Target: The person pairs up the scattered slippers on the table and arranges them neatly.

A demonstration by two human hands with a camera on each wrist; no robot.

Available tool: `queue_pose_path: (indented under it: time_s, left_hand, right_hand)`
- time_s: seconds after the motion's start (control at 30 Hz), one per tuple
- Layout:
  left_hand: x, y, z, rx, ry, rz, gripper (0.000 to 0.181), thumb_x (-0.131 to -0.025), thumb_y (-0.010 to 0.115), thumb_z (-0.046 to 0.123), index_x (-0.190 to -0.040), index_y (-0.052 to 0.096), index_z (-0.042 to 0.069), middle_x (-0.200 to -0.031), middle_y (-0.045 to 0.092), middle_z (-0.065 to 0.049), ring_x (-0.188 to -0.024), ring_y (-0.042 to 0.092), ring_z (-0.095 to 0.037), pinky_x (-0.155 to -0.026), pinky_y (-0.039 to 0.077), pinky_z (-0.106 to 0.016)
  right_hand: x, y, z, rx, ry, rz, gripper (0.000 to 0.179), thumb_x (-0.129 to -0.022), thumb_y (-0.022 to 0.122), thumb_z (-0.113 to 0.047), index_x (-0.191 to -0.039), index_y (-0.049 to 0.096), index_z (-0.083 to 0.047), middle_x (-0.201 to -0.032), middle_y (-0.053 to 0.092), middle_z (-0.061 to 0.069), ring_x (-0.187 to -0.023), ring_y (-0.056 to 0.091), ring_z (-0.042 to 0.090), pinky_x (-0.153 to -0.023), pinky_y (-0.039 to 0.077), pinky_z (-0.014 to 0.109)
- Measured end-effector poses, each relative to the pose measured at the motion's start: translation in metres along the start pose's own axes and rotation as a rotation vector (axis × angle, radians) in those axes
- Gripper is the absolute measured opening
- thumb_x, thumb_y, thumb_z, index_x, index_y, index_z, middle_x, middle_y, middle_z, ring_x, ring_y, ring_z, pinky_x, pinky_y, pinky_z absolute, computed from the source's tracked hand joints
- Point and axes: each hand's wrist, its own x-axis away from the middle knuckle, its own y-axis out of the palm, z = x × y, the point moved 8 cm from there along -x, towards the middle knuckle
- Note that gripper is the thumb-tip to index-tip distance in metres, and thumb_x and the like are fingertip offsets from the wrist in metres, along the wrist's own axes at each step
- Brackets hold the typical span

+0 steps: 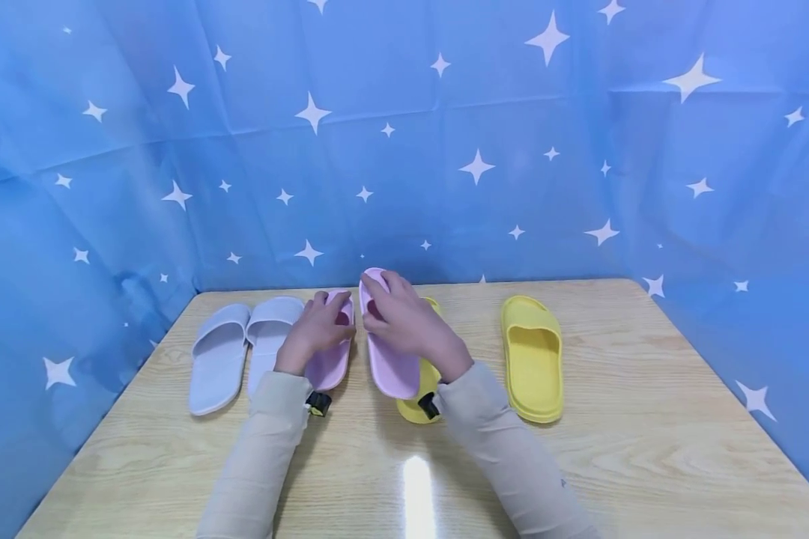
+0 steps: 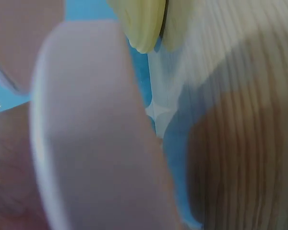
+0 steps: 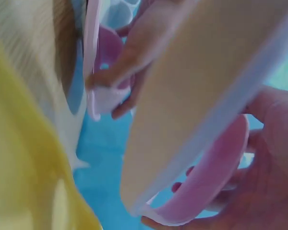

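My left hand [image 1: 320, 326] grips a pink slipper [image 1: 328, 373] around its strap, just right of the pale slippers. Slightly further right, my right hand [image 1: 407, 318] holds the other pink slipper [image 1: 392, 372], raised and tilted over the table. Its strap [image 3: 221, 177] and sole [image 3: 197, 91] show in the right wrist view, with thumb and fingers about the strap. Partly hidden beneath that slipper and hand lies a yellow slipper [image 1: 414, 413]. In the left wrist view, the left slipper's side [image 2: 96, 124] fills much of the frame, blurred.
A second yellow slipper [image 1: 535, 370] lies on the wooden table [image 1: 647, 389] to the right. Two pale grey-lilac slippers, one outer [image 1: 217, 370] and one inner [image 1: 270, 333], stand at the left. Behind the table hangs a blue curtain [image 1: 404, 172] with white stars.
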Motion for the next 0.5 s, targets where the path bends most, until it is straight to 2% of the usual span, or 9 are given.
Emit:
queue_pose_path:
  time_s: [0.13,0.27,0.5]
  left_hand:
    - [0.0,-0.001,-0.001,-0.002,0.019,-0.002,0.076,-0.091,0.067,0.033,-0.16,0.039,0.015,-0.157,0.036,-0.031,-0.141,0.041,-0.054,-0.111,0.042,-0.068]
    - [0.0,-0.004,-0.004,-0.016,0.003,-0.005,0.074,-0.092,0.065,0.033,-0.159,0.04,0.015,-0.157,0.037,-0.031,-0.14,0.043,-0.052,-0.11,0.043,-0.068]
    - [0.001,-0.008,-0.013,-0.028,-0.017,-0.023,0.071,-0.093,0.062,0.03,-0.159,0.039,0.015,-0.156,0.038,-0.03,-0.141,0.043,-0.051,-0.108,0.045,-0.069]
  right_hand:
    - [-0.014,0.015,-0.002,-0.094,0.012,-0.002,0.069,-0.102,0.054,-0.029,-0.165,0.029,-0.015,-0.165,0.03,0.024,-0.151,0.036,0.038,-0.119,0.042,0.055]
    - [-0.024,0.031,0.0,-0.156,0.023,-0.011,0.069,-0.103,0.055,-0.031,-0.165,0.028,-0.014,-0.164,0.031,0.023,-0.152,0.034,0.038,-0.121,0.039,0.054]
    - [-0.032,0.049,0.005,-0.215,0.047,-0.041,0.069,-0.104,0.056,-0.03,-0.165,0.028,-0.012,-0.167,0.027,0.024,-0.16,0.017,0.041,-0.127,0.027,0.057]
